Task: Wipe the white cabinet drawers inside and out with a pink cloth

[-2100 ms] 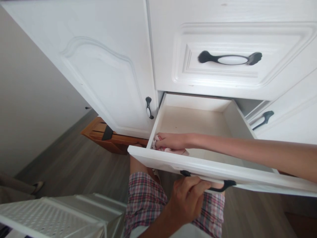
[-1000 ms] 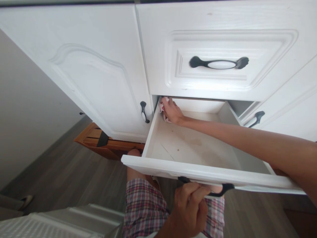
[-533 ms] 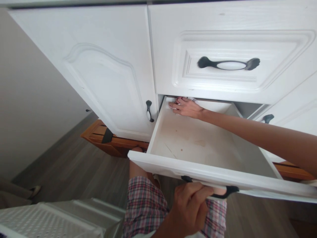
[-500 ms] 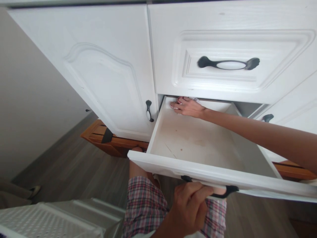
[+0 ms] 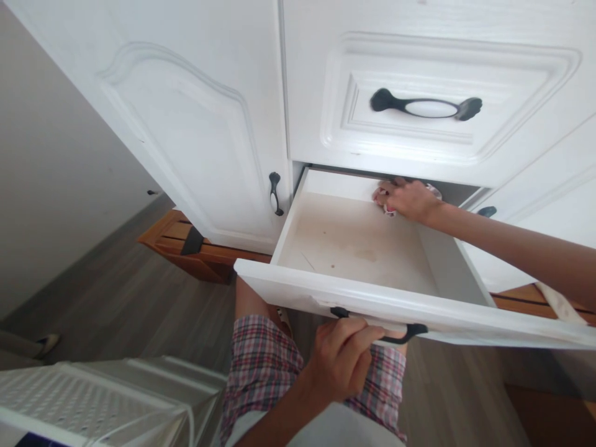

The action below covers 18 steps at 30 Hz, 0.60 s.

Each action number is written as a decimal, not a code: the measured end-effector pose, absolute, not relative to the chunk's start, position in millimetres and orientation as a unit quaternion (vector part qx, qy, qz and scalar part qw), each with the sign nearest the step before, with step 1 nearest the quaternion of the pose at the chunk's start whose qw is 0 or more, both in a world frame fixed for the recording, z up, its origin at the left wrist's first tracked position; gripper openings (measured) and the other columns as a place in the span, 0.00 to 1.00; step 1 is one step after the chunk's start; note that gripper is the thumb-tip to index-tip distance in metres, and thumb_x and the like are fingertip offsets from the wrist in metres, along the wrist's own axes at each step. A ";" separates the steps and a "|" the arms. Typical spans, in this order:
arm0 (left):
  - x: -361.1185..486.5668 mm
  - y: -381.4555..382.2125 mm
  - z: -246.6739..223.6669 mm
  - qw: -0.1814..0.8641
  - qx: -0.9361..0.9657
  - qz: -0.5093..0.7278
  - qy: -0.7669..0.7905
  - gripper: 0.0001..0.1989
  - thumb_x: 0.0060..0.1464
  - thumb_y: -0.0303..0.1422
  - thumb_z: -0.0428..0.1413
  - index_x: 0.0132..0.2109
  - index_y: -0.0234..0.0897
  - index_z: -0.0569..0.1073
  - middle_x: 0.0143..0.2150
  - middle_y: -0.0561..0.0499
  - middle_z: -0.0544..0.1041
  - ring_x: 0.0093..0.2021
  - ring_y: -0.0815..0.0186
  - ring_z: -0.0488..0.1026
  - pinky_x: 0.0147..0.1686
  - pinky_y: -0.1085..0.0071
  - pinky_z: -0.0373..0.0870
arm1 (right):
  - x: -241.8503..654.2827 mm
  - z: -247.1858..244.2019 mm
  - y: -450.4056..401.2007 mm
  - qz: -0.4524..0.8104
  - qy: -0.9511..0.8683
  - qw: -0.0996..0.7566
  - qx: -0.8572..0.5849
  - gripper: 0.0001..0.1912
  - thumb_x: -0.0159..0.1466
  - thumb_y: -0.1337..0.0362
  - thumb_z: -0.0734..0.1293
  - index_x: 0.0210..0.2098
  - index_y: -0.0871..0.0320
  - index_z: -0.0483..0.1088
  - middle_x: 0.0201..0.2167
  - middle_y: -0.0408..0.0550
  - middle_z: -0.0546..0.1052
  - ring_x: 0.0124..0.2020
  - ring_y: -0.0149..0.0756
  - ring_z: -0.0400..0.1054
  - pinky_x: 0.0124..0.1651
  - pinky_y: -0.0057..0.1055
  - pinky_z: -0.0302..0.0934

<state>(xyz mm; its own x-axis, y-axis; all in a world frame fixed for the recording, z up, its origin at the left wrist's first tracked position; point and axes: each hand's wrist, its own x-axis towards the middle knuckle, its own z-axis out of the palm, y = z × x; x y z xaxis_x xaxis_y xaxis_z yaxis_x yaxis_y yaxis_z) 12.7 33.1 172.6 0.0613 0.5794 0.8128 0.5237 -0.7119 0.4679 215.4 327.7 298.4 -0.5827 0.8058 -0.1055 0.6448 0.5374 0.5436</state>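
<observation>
A white drawer (image 5: 419,299) is pulled out of a white cabinet, with small specks and a faint brownish stain on its bottom. My left hand (image 5: 344,357) has its fingers wrapped round the drawer's dark handle (image 5: 410,334) at the front. My right hand (image 5: 410,197) is inside the drawer, near the right part of its back wall. It is closed on a crumpled whitish and reddish cloth (image 5: 389,211), which shows under the fingers and beyond the wrist side.
Above is a closed drawer with a dark handle (image 5: 428,108). A cabinet door (image 5: 186,136) stands shut on the left. A wooden bench (image 5: 195,248) lies below, and a white perforated rack (image 5: 93,397) is at the lower left.
My right hand has moved with the cloth from the back left corner rightward along the drawer's back wall. My left hand still holds the handle. The view has shifted slightly.
</observation>
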 end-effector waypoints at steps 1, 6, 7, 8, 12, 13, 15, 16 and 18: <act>12.5 32.8 172.9 0.024 0.728 0.569 0.380 0.16 0.72 0.24 0.48 0.57 0.37 0.78 0.44 0.48 0.83 0.43 0.67 0.83 0.47 0.73 0.81 | 222.3 299.3 325.7 0.226 0.854 0.172 0.436 0.24 0.79 0.68 0.52 0.62 0.61 0.75 0.69 0.67 0.69 0.64 0.57 0.63 0.48 0.43 0.60; 11.1 32.5 174.5 0.014 0.732 0.562 0.386 0.16 0.71 0.23 0.49 0.57 0.37 0.78 0.44 0.48 0.83 0.44 0.67 0.83 0.48 0.73 0.81 | 245.3 303.6 324.3 0.179 0.829 0.188 0.496 0.22 0.69 0.72 0.68 0.61 0.57 0.78 0.68 0.66 0.72 0.67 0.62 0.60 0.56 0.51 0.60; 10.4 32.7 174.9 0.011 0.734 0.559 0.385 0.16 0.71 0.23 0.49 0.57 0.37 0.78 0.44 0.48 0.83 0.44 0.67 0.83 0.48 0.73 0.81 | 245.7 305.2 324.6 0.166 0.821 0.207 0.506 0.25 0.63 0.73 0.73 0.60 0.56 0.79 0.68 0.66 0.72 0.68 0.63 0.60 0.58 0.53 0.59; 9.7 32.9 175.5 0.008 0.737 0.557 0.384 0.16 0.71 0.23 0.49 0.57 0.37 0.77 0.44 0.48 0.83 0.45 0.67 0.84 0.48 0.73 0.81 | 244.8 306.9 324.2 0.149 0.813 0.229 0.514 0.28 0.59 0.75 0.76 0.58 0.56 0.80 0.67 0.67 0.73 0.68 0.64 0.60 0.58 0.54 0.58; 6.6 33.1 178.6 0.014 0.744 0.548 0.382 0.16 0.73 0.25 0.48 0.57 0.38 0.77 0.45 0.49 0.84 0.44 0.68 0.84 0.48 0.73 0.81 | 234.0 312.0 311.2 0.059 0.790 0.298 0.533 0.12 0.58 0.73 0.75 0.41 0.56 0.84 0.49 0.65 0.81 0.51 0.56 0.74 0.47 0.48 0.62; 6.1 33.0 179.4 0.019 0.745 0.547 0.382 0.15 0.73 0.25 0.47 0.57 0.38 0.77 0.45 0.49 0.84 0.45 0.68 0.84 0.47 0.73 0.81 | 231.8 312.1 305.2 0.043 0.786 0.306 0.536 0.09 0.60 0.72 0.74 0.38 0.55 0.84 0.45 0.64 0.81 0.44 0.54 0.76 0.42 0.47 0.62; 5.5 33.0 180.9 0.024 0.746 0.546 0.380 0.15 0.74 0.25 0.47 0.56 0.37 0.77 0.45 0.49 0.84 0.45 0.68 0.84 0.47 0.73 0.81 | 230.6 311.1 291.9 0.034 0.782 0.310 0.539 0.07 0.61 0.70 0.72 0.35 0.53 0.83 0.41 0.61 0.82 0.39 0.51 0.76 0.39 0.46 0.61; 5.3 33.1 181.5 0.024 0.747 0.547 0.378 0.15 0.75 0.26 0.46 0.56 0.37 0.77 0.45 0.49 0.84 0.44 0.68 0.84 0.47 0.73 0.81 | 232.1 310.4 285.4 0.035 0.785 0.310 0.535 0.08 0.60 0.70 0.72 0.35 0.51 0.82 0.41 0.60 0.82 0.40 0.52 0.76 0.39 0.46 0.62; 5.1 33.2 182.3 0.021 0.749 0.545 0.376 0.15 0.75 0.26 0.46 0.56 0.37 0.77 0.44 0.49 0.84 0.44 0.68 0.84 0.46 0.73 0.81 | 239.2 309.9 273.8 0.029 0.803 0.307 0.511 0.12 0.53 0.73 0.75 0.33 0.49 0.80 0.41 0.58 0.82 0.43 0.54 0.77 0.40 0.46 0.63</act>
<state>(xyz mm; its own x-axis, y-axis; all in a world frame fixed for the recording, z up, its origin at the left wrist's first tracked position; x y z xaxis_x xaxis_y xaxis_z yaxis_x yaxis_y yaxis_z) 5.1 33.2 182.3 0.1232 0.5853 0.8014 0.5403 -0.7169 0.4406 239.2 273.8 309.9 -0.2903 0.8374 -0.4632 0.8020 0.4769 0.3595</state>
